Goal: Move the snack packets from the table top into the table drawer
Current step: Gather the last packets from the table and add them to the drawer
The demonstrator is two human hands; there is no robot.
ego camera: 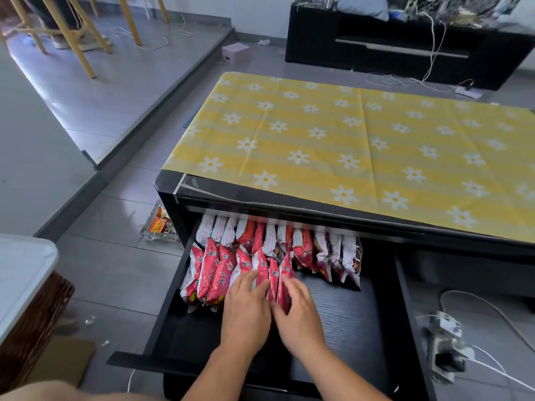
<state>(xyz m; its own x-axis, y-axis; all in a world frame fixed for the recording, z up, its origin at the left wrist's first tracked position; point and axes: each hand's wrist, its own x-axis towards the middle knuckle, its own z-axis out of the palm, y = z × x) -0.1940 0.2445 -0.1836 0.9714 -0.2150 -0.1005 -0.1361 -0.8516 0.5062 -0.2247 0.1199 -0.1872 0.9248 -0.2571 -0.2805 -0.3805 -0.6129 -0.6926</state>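
The drawer (341,314) of a black table (173,189) is pulled wide open, and the snack packets (214,270) are seen packed inside it, standing on edge in two rows. The near row is made up of red and pink packets with white ends and printed lettering, crowded toward the drawer's left side; the far row, tucked partly under the table edge, is formed of white, red and dark brown packets that reach farther to the right. The dark, ribbed drawer floor is left bare to the right and in front of the rows. The left hand (246,311) is laid flat on the near row with its fingers spread slightly apart. The right hand (298,314) is pressed against the rightmost red packet, fingers extended and close together, not closed around anything. The two hands are touching at the thumbs. The table top is covered by a yellow cloth (347,140) printed with white daisies.
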